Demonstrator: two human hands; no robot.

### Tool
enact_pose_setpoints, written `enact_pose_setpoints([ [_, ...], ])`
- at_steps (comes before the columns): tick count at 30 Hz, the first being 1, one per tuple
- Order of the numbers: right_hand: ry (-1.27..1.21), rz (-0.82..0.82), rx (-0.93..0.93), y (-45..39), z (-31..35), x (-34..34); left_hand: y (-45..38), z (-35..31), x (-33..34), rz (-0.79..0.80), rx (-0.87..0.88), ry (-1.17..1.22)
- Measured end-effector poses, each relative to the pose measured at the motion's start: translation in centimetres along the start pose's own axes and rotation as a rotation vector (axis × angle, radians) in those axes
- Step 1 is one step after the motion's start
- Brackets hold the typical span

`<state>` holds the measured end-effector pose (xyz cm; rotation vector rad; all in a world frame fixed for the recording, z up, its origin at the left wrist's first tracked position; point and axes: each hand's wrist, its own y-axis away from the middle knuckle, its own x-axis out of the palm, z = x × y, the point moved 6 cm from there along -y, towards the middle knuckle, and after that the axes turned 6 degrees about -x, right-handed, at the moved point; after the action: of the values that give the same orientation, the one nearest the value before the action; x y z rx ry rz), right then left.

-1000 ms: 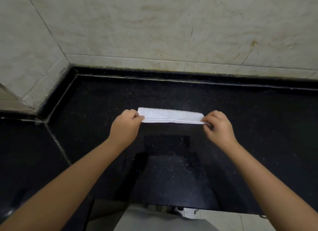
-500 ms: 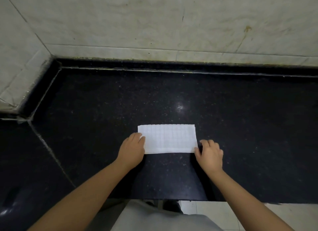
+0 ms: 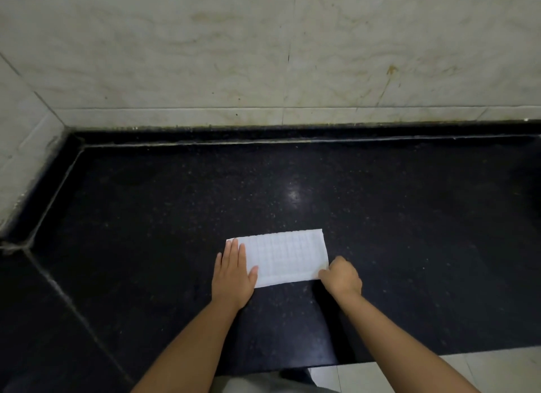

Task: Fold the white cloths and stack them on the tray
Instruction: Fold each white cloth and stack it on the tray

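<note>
My left hand (image 3: 232,271) has flattened onto the cloth (image 3: 288,256), fingers straight; my right hand (image 3: 341,277) now pinches its corner, ready for another fold.

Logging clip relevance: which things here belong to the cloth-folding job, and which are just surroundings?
Job:
white cloth, flat on the counter
left hand, pressing its left end
right hand, pinching its near right corner

Surroundings:
black counter
tiled wall

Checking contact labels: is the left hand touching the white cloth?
Touching. The head view shows the left hand lying flat with straight fingers across the left end of the white cloth, which lies on the black counter.
</note>
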<state>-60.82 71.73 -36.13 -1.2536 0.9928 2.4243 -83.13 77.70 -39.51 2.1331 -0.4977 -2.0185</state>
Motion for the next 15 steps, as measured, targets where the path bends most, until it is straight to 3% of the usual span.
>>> enact_pose_setpoints([
  [5,-0.384,0.032,0.040,0.1,0.8,-0.7,0.0,0.1,-0.1,-0.003,-0.005,0.036],
  [8,-0.473,-0.045,-0.084,0.9,3.5,-1.8,0.2,0.2,-0.6,-0.004,0.017,0.116],
  [11,-0.467,-0.064,-0.313,3.0,7.7,-1.4,0.8,1.7,-1.9,-0.067,0.002,0.229],
  [15,-0.264,-0.044,-0.556,5.4,12.2,2.6,2.6,6.5,-2.6,-0.134,-0.124,0.292],
])
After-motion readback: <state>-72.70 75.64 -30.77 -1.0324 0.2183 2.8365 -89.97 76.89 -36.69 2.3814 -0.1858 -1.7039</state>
